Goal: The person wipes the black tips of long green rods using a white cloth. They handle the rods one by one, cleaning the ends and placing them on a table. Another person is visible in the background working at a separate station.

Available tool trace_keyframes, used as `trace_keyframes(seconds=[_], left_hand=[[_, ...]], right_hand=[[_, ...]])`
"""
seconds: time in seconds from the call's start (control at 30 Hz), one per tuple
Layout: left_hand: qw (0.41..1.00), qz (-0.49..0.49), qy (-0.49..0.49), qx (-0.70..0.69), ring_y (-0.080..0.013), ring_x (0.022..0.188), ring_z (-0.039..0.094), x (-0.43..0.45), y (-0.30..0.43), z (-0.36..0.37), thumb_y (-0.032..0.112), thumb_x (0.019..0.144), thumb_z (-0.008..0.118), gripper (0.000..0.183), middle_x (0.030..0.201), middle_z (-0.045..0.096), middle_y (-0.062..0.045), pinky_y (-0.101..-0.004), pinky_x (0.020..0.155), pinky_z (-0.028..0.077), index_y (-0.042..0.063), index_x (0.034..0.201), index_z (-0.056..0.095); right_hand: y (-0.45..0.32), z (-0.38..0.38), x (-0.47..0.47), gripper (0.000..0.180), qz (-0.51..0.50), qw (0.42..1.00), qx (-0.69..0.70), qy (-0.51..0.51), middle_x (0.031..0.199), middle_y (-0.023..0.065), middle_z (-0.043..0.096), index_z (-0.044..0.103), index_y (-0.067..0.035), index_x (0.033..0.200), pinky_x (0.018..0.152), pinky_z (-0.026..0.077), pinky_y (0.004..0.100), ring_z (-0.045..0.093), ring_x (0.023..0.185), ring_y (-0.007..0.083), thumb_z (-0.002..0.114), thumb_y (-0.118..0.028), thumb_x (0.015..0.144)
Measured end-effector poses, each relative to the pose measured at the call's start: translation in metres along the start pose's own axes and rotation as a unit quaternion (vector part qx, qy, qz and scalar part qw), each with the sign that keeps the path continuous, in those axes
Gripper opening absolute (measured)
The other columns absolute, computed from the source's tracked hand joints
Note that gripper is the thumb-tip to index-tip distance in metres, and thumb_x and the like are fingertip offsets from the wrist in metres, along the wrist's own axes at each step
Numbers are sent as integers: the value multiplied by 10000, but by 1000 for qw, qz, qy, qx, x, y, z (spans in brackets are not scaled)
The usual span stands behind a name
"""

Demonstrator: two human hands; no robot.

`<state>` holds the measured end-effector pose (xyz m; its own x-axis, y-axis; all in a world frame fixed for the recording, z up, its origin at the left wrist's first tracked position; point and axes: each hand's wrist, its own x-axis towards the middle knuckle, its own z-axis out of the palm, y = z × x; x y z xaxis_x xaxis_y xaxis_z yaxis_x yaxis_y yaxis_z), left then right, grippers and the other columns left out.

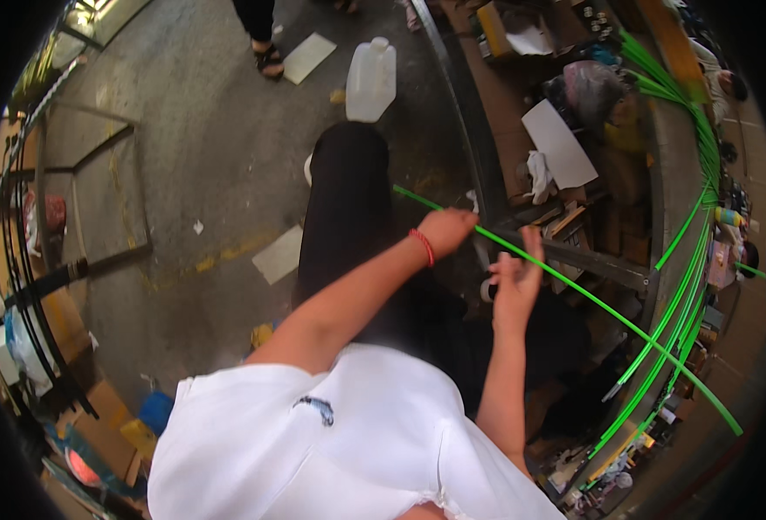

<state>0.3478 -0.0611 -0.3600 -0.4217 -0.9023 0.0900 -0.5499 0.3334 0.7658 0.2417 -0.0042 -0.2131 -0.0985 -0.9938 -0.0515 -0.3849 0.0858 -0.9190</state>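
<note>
My left hand [449, 231], with a red bracelet at the wrist, is closed around a long, thin green rod [584, 291] near its far end. The rod slants down to the right, crossing the workbench, and its other end sticks out past the bench. My right hand [516, 286] is just right of the left, fingers spread and extended. The rod runs across its fingers without them closing on it; whether they touch cannot be told. More green rods [665, 344] lie in a loose bundle along the bench on my right.
A translucent plastic jug [371, 81] stands on the floor ahead, near a person's sandalled foot [268, 62]. A white sheet [558, 143] and a bagged bundle [591, 88] lie right. Metal frames [106, 260] stand left. Another person [714, 81] is beyond the bench [675, 143].
</note>
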Motion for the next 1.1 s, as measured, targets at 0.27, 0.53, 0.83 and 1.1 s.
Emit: trace_keyframes(seconds=[0.27,0.53,0.83,1.1], left_hand=[[990,49,87,-99,-361,840,584,-1,47,-57,165,845,590,187,926,579,-129,-433,701,485,51,986,544],[939,249,-61,-228,-246,652,544,4,117,-118,187,884,586,182,773,559,-100,-342,594,455,6,900,588],[751,27,-336,-568,10,435,352,3,263,-182,189,879,640,176,755,567,-2,-143,361,271,41,939,566],[723,0,-388,-572,14,425,351,-13,302,-175,166,865,655,191,733,551,-3,-140,325,286,21,939,555]], right_hand=[[-166,-87,41,283,-213,964,28,159,801,144,653,559,-2,956,419,381,203,464,459,68,396,-230,998],[-221,-146,37,259,-242,955,34,168,879,140,662,577,-1,1079,440,301,197,363,469,42,528,-206,930],[-211,-186,50,126,-113,978,108,137,671,35,600,588,-26,907,323,264,178,374,372,32,566,-150,898],[-204,-256,58,147,-67,972,143,173,686,26,576,583,-20,928,332,242,188,337,388,25,537,-158,909]])
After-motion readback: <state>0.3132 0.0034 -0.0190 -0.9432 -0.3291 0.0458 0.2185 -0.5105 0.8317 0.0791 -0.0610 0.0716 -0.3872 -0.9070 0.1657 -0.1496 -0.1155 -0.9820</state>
